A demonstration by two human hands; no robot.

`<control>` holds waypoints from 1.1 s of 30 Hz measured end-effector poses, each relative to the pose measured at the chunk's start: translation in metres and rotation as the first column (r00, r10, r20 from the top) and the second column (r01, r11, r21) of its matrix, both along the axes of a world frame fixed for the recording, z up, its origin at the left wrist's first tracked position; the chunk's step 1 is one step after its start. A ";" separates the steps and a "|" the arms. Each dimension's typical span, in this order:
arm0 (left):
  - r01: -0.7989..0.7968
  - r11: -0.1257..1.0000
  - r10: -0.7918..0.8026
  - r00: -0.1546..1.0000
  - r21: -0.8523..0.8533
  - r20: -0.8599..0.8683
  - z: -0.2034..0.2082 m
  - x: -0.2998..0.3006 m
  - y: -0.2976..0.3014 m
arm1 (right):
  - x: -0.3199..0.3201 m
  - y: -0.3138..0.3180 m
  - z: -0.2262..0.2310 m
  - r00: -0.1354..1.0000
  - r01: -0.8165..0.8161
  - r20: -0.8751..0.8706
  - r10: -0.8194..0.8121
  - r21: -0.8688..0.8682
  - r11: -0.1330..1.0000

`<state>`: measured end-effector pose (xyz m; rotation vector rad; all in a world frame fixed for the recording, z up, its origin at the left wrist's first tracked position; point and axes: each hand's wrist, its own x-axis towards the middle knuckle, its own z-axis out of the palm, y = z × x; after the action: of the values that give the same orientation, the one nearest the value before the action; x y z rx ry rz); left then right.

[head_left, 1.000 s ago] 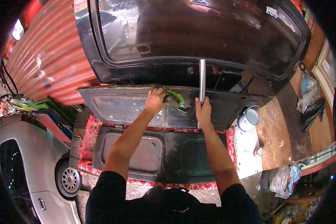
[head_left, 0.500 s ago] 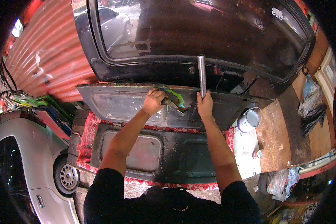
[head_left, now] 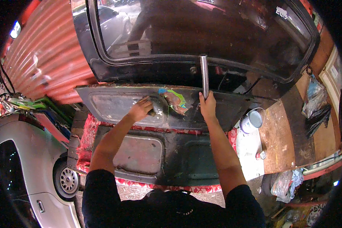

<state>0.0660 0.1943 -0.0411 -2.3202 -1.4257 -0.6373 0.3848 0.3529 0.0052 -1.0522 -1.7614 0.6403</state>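
My left hand [head_left: 140, 109] is curled over a scraper, of which only a dark stub [head_left: 152, 112] shows below the fingers; its blade is hidden. It hovers over or touches the left recessed area of a dark vehicle panel [head_left: 117, 108]. Right of it, a bare patch [head_left: 176, 102] on this panel shows brown, green and blue layers. My right hand [head_left: 208, 106] grips the lower end of a shiny metal tube [head_left: 204, 76], which points away from me, beside the patch. Nearer to me lies a second dark panel area [head_left: 171, 152] with two recesses.
Beyond the panel rises a black vehicle hatch [head_left: 140, 72] with a large window. A paint can [head_left: 251, 121] stands on a wooden board [head_left: 279, 144] at right, near a small container [head_left: 261, 155]. Red patterned cloth [head_left: 88, 140] lies beneath the panels. A silver car [head_left: 30, 159] is parked at left.
My left hand has moved left and slightly nearer me with the scraper, uncovering the coloured patch. Its blade no longer shows. My right hand and the tube have barely shifted.
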 end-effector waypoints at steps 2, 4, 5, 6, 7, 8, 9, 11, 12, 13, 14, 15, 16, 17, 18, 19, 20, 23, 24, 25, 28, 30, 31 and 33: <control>-0.028 0.998 0.029 0.999 -0.057 0.023 -0.012 -0.023 -0.029 | -0.002 -0.006 0.003 1.000 0.024 0.013 -0.025 0.049 0.998; -0.081 0.997 0.082 0.994 -0.012 0.078 -0.018 -0.026 -0.040 | -0.006 -0.009 0.011 1.000 -0.009 -0.010 0.009 -0.029 1.000; -0.096 0.995 0.094 0.988 0.004 0.121 -0.018 -0.011 -0.042 | 0.002 -0.009 0.011 1.000 -0.012 -0.007 0.012 -0.073 0.997; -0.094 0.996 0.093 0.983 0.001 0.156 -0.016 -0.002 -0.045 | 0.007 0.001 -0.004 1.000 -0.002 -0.018 0.002 -0.010 1.000; -0.126 0.992 0.124 0.969 -0.005 0.215 -0.019 0.003 -0.050 | 0.004 -0.001 0.000 1.000 0.002 -0.001 -0.002 0.010 1.000; -0.157 0.987 0.155 0.949 -0.013 0.274 -0.022 0.007 -0.057 | 0.003 -0.005 0.004 1.000 0.006 0.015 -0.006 0.030 1.000; -0.188 0.982 0.184 0.925 -0.022 0.331 -0.026 0.012 -0.063 | 0.001 -0.008 0.007 0.999 0.010 0.031 -0.012 0.050 0.999; -0.297 0.954 0.273 0.814 -0.036 0.514 -0.034 0.035 -0.068 | 0.004 -0.007 0.004 1.000 0.001 0.014 -0.002 0.049 0.999; -0.356 0.927 0.349 0.702 -0.119 0.621 -0.037 0.050 -0.073 | 0.006 -0.007 0.002 1.000 0.006 0.019 -0.007 0.069 0.998; -0.398 0.894 0.418 0.572 -0.207 0.706 -0.039 0.061 -0.078 | 0.010 -0.008 0.001 1.000 0.013 0.021 -0.015 0.090 0.996; -0.444 0.871 0.443 0.527 -0.210 0.725 -0.049 0.063 -0.083 | 0.010 -0.008 0.000 1.000 0.001 0.030 -0.002 0.042 0.999; -0.471 0.840 0.493 0.458 -0.269 0.740 -0.060 0.065 -0.089 | 0.011 -0.007 -0.002 0.999 -0.010 0.039 0.010 -0.007 1.000; -0.492 0.805 0.542 0.385 -0.331 0.747 -0.061 0.072 -0.093 | 0.010 -0.009 -0.002 0.999 -0.020 0.048 0.022 -0.057 0.998; -0.506 0.768 0.586 0.310 -0.392 0.748 -0.064 0.078 -0.099 | 0.012 -0.013 -0.002 0.998 -0.016 0.053 0.017 -0.032 0.999; -0.501 0.724 0.626 0.187 -0.474 0.757 -0.082 0.077 -0.100 | 0.015 -0.018 -0.002 0.998 -0.011 0.059 0.012 -0.007 1.000; -0.472 0.719 0.625 0.118 -0.510 0.772 -0.089 0.081 -0.104 | 0.020 -0.025 -0.003 0.998 -0.003 0.067 0.002 0.016 1.000; -0.439 0.715 0.624 0.048 -0.545 0.780 -0.096 0.085 -0.106 | 0.025 -0.025 -0.014 0.998 0.002 0.060 -0.002 0.007 1.000; -0.320 0.756 0.560 -0.135 -0.571 0.818 -0.132 0.085 -0.121 | 0.036 -0.036 -0.043 0.999 -0.014 0.045 0.019 -0.108 0.994; -0.238 0.751 0.585 -0.191 -0.615 0.788 -0.135 0.087 -0.126 | 0.044 -0.051 -0.044 0.998 -0.021 0.047 0.031 -0.203 0.979; -0.149 0.741 0.614 -0.247 -0.655 0.750 -0.142 0.091 -0.134 | 0.052 -0.067 -0.050 0.998 -0.025 0.052 0.042 -0.300 0.954; -0.051 0.738 0.635 -0.286 -0.673 0.718 -0.168 0.098 -0.152 | 0.070 -0.105 -0.085 0.996 0.007 0.092 0.016 -0.238 0.971; -0.019 0.664 0.714 -0.282 -0.747 0.642 -0.189 0.100 -0.167 | 0.081 -0.141 -0.103 0.992 0.030 0.129 0.007 -0.282 0.959; -0.001 0.631 0.747 -0.272 -0.776 0.607 -0.195 0.101 -0.172 | 0.085 -0.153 -0.110 0.989 0.054 0.146 -0.005 -0.336 0.940; 0.028 0.591 0.783 -0.260 -0.806 0.565 -0.205 0.109 -0.190 | 0.094 -0.181 -0.123 0.984 0.101 0.179 -0.023 -0.440 0.892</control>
<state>0.1746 0.0041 -0.2462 -0.6714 -3.2788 -2.2031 0.4787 0.1715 -0.1183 -1.5106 -1.7561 0.9712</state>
